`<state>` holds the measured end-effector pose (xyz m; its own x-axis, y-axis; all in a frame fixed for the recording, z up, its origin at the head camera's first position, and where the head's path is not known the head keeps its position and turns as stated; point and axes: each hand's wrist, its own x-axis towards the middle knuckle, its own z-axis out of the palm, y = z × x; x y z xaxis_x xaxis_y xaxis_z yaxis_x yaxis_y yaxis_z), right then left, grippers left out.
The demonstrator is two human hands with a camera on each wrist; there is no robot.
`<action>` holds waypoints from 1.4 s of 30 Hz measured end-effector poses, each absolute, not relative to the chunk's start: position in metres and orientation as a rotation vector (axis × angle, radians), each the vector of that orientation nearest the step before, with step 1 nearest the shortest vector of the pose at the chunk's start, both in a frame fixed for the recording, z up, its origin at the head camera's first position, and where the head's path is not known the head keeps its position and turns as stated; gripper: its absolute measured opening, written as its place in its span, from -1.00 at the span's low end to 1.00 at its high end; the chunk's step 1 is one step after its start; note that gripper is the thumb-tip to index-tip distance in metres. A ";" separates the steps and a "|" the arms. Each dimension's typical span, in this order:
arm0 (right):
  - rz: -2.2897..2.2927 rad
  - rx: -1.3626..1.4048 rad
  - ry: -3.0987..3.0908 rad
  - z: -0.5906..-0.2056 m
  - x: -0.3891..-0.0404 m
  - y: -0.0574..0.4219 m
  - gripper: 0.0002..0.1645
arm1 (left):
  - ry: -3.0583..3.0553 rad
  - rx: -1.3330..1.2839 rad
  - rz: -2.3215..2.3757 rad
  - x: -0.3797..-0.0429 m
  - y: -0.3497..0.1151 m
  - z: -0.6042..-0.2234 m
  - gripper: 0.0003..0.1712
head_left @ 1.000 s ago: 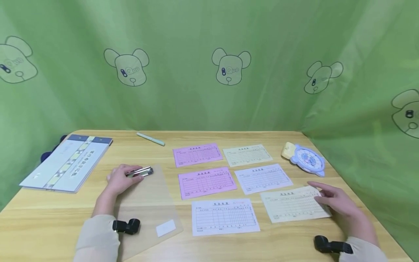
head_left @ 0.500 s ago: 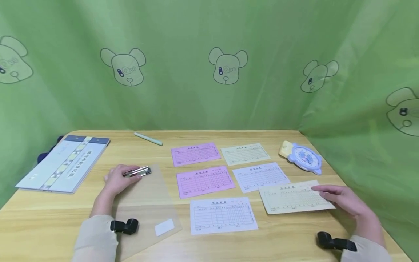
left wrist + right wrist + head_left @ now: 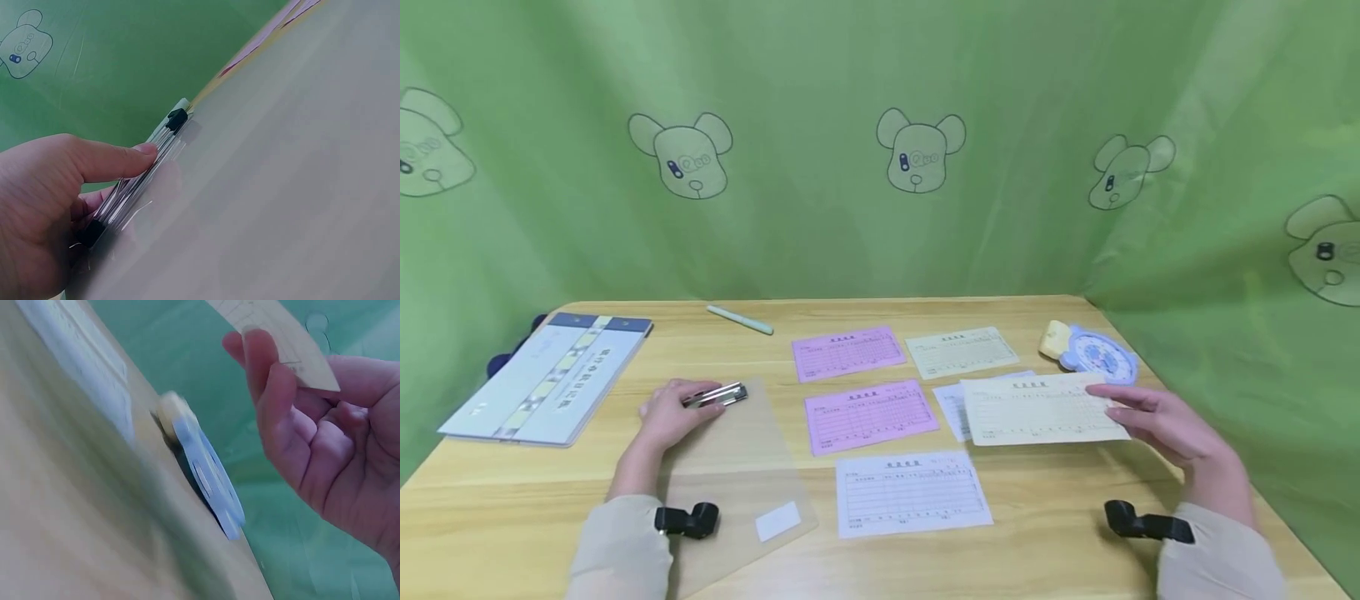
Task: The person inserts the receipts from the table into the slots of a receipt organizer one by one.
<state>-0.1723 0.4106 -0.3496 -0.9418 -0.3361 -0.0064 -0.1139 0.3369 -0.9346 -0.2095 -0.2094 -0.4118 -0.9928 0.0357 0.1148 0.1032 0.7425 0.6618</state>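
My right hand [image 3: 1165,421] pinches the right edge of a cream printed slip [image 3: 1037,408], raised off the table and overlapping a white slip [image 3: 951,407] behind it. In the right wrist view, thumb and fingers of the right hand [image 3: 325,437] hold that slip's corner. On the left, my left hand [image 3: 673,412] grips the metal clip [image 3: 718,395] of a translucent clipboard [image 3: 730,475] that lies on the table and bears a small white label. The left wrist view has the thumb over the silver clip [image 3: 134,175] with black ends.
Two pink slips [image 3: 871,417], another cream slip [image 3: 962,352] and a front white slip [image 3: 913,494] lie mid-table. A blue toy clock [image 3: 1101,357] and a yellow block [image 3: 1055,340] stand right. A pen [image 3: 740,319] lies at the back; a white-blue folder [image 3: 550,379] at far left.
My right hand has lifted the cream slip off the table and carried it up and to the left, over the white slip. The left hand stays on the clip.
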 end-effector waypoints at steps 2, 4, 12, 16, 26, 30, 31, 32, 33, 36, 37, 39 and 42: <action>-1.723 -0.479 2.335 -0.348 -0.179 0.400 -0.57 | -2.845 -0.119 -1.083 -0.210 -0.208 -0.412 -0.47; -1.786 -0.527 2.271 -0.348 -0.186 0.388 -0.58 | -2.846 -0.123 -1.073 -0.210 -0.207 -0.413 -0.49; -1.791 -0.517 2.280 -0.345 -0.212 0.329 -0.57 | -2.845 -0.115 -1.071 -0.209 -0.207 -0.414 -0.50; -1.805 -0.523 2.243 -0.344 -0.224 0.303 -0.57 | -2.848 -0.105 -1.072 -0.209 -0.208 -0.413 -0.50; -1.855 -0.540 2.071 -0.346 -0.242 0.232 -0.51 | -2.855 -0.082 -1.075 -0.207 -0.210 -0.413 -0.49; -1.833 -0.546 2.027 -0.350 -0.246 0.204 -0.51 | -2.853 -0.079 -1.078 -0.207 -0.210 -0.413 -0.49; -1.827 -0.545 2.018 -0.352 -0.246 0.198 -0.51 | -2.852 -0.081 -1.078 -0.207 -0.210 -0.413 -0.49; -1.814 -0.542 2.018 -0.353 -0.247 0.192 -0.52 | -2.851 -0.083 -1.081 -0.208 -0.210 -0.413 -0.49; -1.797 -0.538 2.024 -0.355 -0.248 0.186 -0.52 | -2.850 -0.084 -1.082 -0.208 -0.210 -0.413 -0.50; -1.749 -0.531 2.044 -0.360 -0.249 0.170 -0.52 | -2.846 -0.089 -1.080 -0.209 -0.209 -0.414 -0.52; -1.735 -0.530 2.047 -0.362 -0.249 0.165 -0.52 | -2.844 -0.089 -1.079 -0.209 -0.209 -0.414 -0.52; -1.715 -0.537 2.038 -0.365 -0.250 0.154 -0.51 | -2.842 -0.089 -1.072 -0.210 -0.208 -0.414 -0.53; -1.721 -0.542 1.972 -0.368 -0.251 0.139 -0.51 | -2.839 -0.091 -1.063 -0.211 -0.208 -0.413 -0.53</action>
<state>-0.2506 0.1385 -0.3684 -0.8144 -0.5739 -0.0860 0.0074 0.1380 -0.9904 -0.2115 -0.2081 -0.4135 -0.9923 0.0177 0.1228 0.0940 0.7531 0.6512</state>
